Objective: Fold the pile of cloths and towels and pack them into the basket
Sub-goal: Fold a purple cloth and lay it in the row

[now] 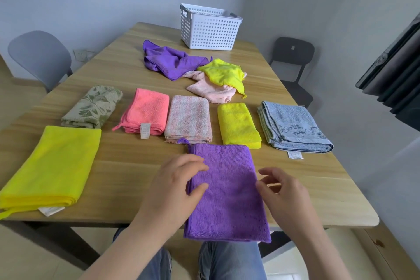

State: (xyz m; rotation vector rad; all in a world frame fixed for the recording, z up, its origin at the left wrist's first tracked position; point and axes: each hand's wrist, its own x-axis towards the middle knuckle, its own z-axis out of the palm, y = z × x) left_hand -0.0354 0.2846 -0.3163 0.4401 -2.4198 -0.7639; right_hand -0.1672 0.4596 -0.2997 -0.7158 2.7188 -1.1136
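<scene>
A folded purple cloth [227, 191] lies at the table's near edge, its front end overhanging. My left hand [177, 186] hovers at its left edge and my right hand [284, 191] at its right edge, both with fingers apart and holding nothing. Behind it sits a row of folded cloths: leaf-print green [93, 107], coral pink [147, 112], pale pink striped [188, 119], yellow [237, 124] and blue [293, 125]. A larger folded yellow cloth [52, 166] lies at the left. Unfolded purple [170, 60], yellow [225, 73] and light pink [211, 91] cloths are heaped further back. The white perforated basket [209, 27] stands at the far edge.
The wooden table [127, 166] has a grey chair [41, 57] at its left and a dark chair [293, 63] at its right. Dark curtains [395, 70] hang at the right. My knees in jeans [229, 259] show below the table's front edge.
</scene>
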